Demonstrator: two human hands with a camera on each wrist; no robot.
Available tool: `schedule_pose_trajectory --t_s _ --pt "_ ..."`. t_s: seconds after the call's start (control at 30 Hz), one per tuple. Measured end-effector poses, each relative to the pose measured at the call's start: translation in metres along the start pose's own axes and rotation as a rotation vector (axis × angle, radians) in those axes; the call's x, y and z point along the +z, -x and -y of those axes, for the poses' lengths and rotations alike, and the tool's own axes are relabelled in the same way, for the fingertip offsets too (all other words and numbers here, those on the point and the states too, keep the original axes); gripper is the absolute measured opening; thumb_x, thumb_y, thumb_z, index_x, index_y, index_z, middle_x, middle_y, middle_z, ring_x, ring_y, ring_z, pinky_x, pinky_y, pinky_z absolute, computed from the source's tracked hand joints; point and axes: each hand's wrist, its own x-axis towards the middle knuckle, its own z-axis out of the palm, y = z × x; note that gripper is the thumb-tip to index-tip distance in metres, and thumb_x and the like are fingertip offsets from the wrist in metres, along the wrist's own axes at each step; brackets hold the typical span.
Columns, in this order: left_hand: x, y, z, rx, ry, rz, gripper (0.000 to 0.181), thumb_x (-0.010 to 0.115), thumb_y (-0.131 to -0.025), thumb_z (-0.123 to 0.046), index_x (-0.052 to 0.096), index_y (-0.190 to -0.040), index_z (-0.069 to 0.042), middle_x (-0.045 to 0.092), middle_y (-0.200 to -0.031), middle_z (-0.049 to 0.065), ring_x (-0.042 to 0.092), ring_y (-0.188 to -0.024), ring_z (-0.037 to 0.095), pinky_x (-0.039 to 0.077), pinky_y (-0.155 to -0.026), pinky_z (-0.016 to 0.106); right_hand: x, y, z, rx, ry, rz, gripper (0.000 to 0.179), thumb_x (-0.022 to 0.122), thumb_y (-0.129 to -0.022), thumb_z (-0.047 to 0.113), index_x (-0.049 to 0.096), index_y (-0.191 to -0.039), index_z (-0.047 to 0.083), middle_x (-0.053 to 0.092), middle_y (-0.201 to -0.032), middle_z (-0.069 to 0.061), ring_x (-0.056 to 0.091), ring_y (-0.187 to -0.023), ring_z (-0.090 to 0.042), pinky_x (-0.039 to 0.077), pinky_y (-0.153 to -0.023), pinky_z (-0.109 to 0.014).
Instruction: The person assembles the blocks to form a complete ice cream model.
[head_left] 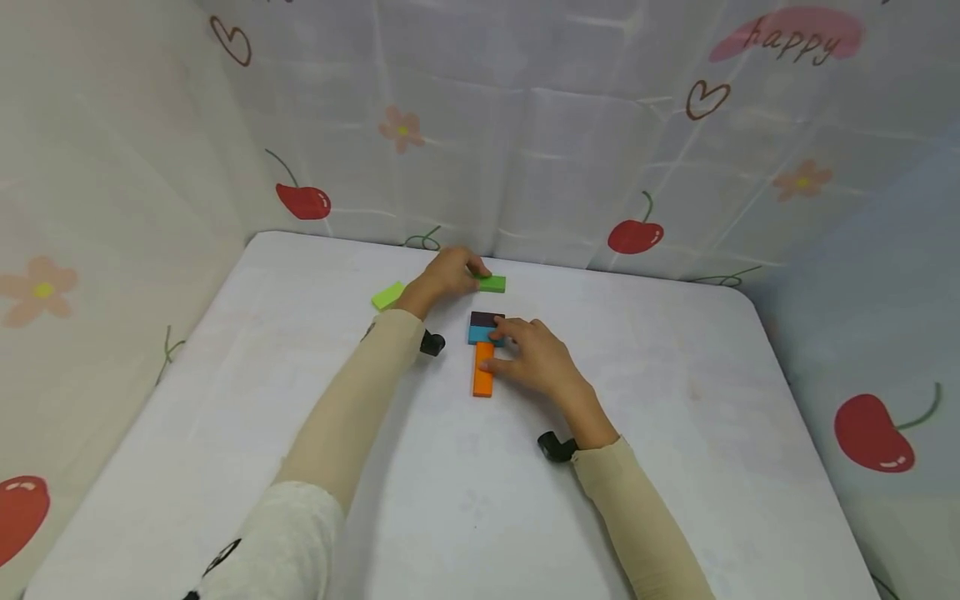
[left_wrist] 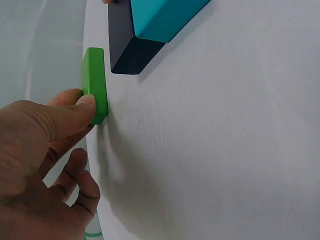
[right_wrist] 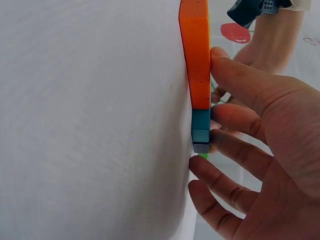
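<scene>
At the far side of the table, my left hand (head_left: 452,272) pinches one end of a green block (head_left: 492,284) between thumb and fingers; the left wrist view shows this block (left_wrist: 96,80) close to the white surface. Nearer to me, a dark block (head_left: 486,318) and a blue block (head_left: 480,335) lie side by side, long edges together. An orange block (head_left: 483,379) points toward me from the blue one. My right hand (head_left: 536,358) rests over these blocks, its thumb at the orange block (right_wrist: 197,55) and fingertips at the blue block (right_wrist: 201,122), fingers loosely bent.
A yellow-green block (head_left: 387,296) lies left of the left wrist, partly behind it. The white table (head_left: 465,500) ends at a printed curtain (head_left: 517,167) close behind the green block. Black wrist devices (head_left: 557,447) sit at both wrists.
</scene>
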Motion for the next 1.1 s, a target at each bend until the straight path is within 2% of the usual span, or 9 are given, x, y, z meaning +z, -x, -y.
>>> schedule_pose_trajectory --t_s 0.13,0.4,0.7,0.93,1.1 --pt "0.001 0.006 0.001 -0.027 0.075 0.026 0.024 0.068 -0.090 -0.014 0.074 -0.111 -0.023 0.064 -0.123 -0.002 0.050 -0.128 0.022 0.037 -0.115 0.045 0.001 0.000 0.001 -0.001 0.002 0.000 0.062 0.075 -0.079 0.057 0.060 -0.132 0.028 0.056 -0.143 0.010 0.051 -0.119 -0.020 0.050 -0.096 -0.043" --pt "0.002 0.012 0.007 0.003 0.182 0.054 0.025 0.073 -0.086 -0.013 0.075 -0.111 -0.018 0.066 -0.121 0.000 0.054 -0.121 0.021 0.038 -0.113 0.044 0.000 0.001 0.002 0.002 0.009 -0.002 0.058 0.075 -0.079 0.056 0.062 -0.128 0.028 0.056 -0.144 0.009 0.052 -0.119 -0.020 0.050 -0.096 -0.043" --pt "0.001 0.018 0.005 0.009 0.238 0.111 0.027 0.075 -0.084 -0.010 0.075 -0.110 -0.016 0.070 -0.116 0.002 0.057 -0.112 0.020 0.042 -0.109 0.041 -0.001 0.001 0.000 -0.005 0.004 -0.003 0.065 0.074 -0.080 0.056 0.058 -0.136 0.025 0.060 -0.137 0.009 0.051 -0.118 -0.020 0.050 -0.097 -0.043" --pt "0.003 0.020 0.008 0.009 0.266 0.142 0.029 0.076 -0.082 -0.009 0.076 -0.110 -0.017 0.071 -0.117 0.002 0.058 -0.115 0.019 0.040 -0.112 0.041 -0.001 0.001 -0.001 -0.020 0.001 0.003 0.061 0.074 -0.080 0.056 0.059 -0.132 0.027 0.063 -0.133 0.009 0.052 -0.115 -0.020 0.050 -0.094 -0.043" --pt "0.003 0.022 0.009 0.008 0.278 0.139 0.028 0.077 -0.082 -0.009 0.077 -0.108 -0.019 0.071 -0.117 0.001 0.058 -0.116 0.019 0.039 -0.112 0.042 0.000 0.000 0.000 -0.025 -0.002 0.003 0.064 0.074 -0.080 0.057 0.058 -0.133 0.026 0.063 -0.129 0.010 0.051 -0.112 -0.019 0.050 -0.092 -0.042"
